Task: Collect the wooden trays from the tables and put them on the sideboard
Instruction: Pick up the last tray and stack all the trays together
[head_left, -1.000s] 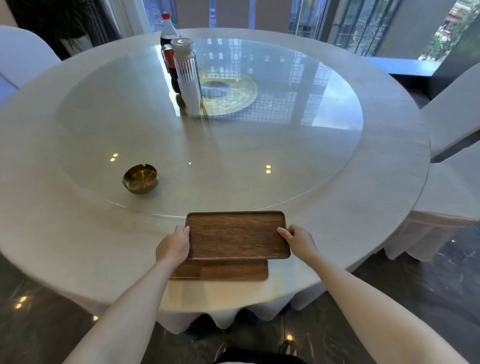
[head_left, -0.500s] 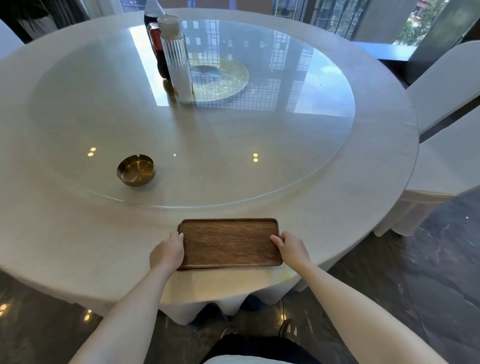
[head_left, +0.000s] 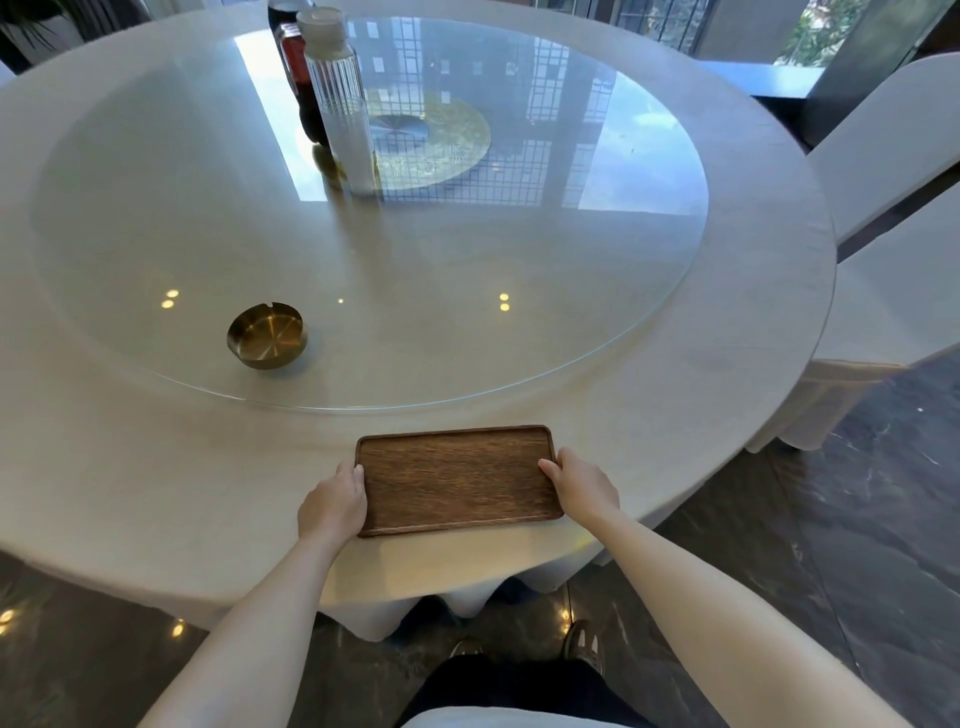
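A dark rectangular wooden tray (head_left: 457, 480) lies flat on the near rim of the round table (head_left: 156, 493). A second tray seen beneath it a moment ago is now hidden under it. My left hand (head_left: 332, 504) grips the tray's left short edge, thumb on the rim. At the opposite short edge my right hand (head_left: 584, 486) holds on the same way. The sideboard is out of view.
A glass turntable (head_left: 597, 291) covers the table's middle, carrying a brass ashtray (head_left: 266, 335), a clear ribbed bottle (head_left: 340, 98) and a dark cola bottle (head_left: 296, 67) behind it. White covered chairs (head_left: 893, 197) stand at the right. Dark glossy floor lies below the table edge.
The top tray, held raised and offset above a lower tray a second ago, has come down squarely over it. Both hands stay on its ends. The camera has moved nearer the table.
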